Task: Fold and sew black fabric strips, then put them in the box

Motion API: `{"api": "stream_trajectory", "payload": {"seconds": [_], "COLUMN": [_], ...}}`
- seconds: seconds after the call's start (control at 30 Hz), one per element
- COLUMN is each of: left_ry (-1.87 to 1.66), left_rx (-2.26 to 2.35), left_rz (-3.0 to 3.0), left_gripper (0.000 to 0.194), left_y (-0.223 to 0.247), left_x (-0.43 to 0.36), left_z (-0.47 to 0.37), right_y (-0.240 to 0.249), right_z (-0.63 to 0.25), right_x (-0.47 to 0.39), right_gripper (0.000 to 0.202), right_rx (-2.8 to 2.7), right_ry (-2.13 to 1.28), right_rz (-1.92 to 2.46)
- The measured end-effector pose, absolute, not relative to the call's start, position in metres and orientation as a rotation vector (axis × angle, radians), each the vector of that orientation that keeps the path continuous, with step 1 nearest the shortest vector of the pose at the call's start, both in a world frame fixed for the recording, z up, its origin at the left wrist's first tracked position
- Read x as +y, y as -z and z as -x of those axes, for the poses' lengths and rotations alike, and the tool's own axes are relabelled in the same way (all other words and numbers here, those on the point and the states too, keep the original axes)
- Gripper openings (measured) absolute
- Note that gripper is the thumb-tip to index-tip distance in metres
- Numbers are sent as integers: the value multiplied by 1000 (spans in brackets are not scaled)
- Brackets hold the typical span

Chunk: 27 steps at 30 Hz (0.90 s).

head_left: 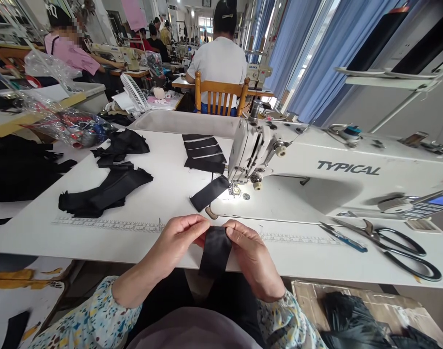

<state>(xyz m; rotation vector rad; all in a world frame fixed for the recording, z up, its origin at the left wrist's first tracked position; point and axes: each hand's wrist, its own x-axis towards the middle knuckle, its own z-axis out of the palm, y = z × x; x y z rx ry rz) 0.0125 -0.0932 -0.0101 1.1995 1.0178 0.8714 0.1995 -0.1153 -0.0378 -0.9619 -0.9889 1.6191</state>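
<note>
Between my two hands hangs a small black fabric piece [215, 253], pinched at its two upper corners over the table's front edge. My left hand [183, 236] has thumb and forefinger closed on the left corner. On the right corner, the thumb and fingers of my right hand [247, 245] are pressed together. Just beyond, another black fabric strip [209, 193] lies slanted, its upper end by the presser foot [234, 190] of the white sewing machine [297, 165]. Several black strips [204, 151] lie in a row behind it.
Black fabric piles [105, 191] lie on the left of the white table [36, 235]. Large scissors [396, 245] and a blue-handled cutter [347, 237] rest at the right. A printed ruler scale [127, 226] runs along the front. A cardboard box [305, 293] with black fabric stands below right. People sit at machines ahead.
</note>
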Motion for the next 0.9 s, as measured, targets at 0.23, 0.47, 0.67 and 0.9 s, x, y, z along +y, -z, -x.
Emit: {"api": "stream_trajectory", "payload": {"seconds": [0.23, 0.47, 0.67, 0.9], "left_ry": [-851, -913, -920, -921], "left_rx": [998, 1120, 1136, 1085], "left_rz": [-1241, -1251, -1224, -1193], "left_gripper": [35, 26, 25, 30], "left_y": [14, 16, 14, 11], "left_x": [-92, -87, -88, -89], "left_z": [-9, -12, -13, -15], "right_y": [39, 44, 42, 40], "right_z": [-200, -203, -203, -203], "right_x": [-116, -113, -113, -112], "right_gripper": [21, 18, 15, 19], "right_rx": [-1046, -1069, -1083, -1074], "right_ry": [-1545, -1560, -1497, -1483], "right_rz": [996, 986, 1035, 1034]}}
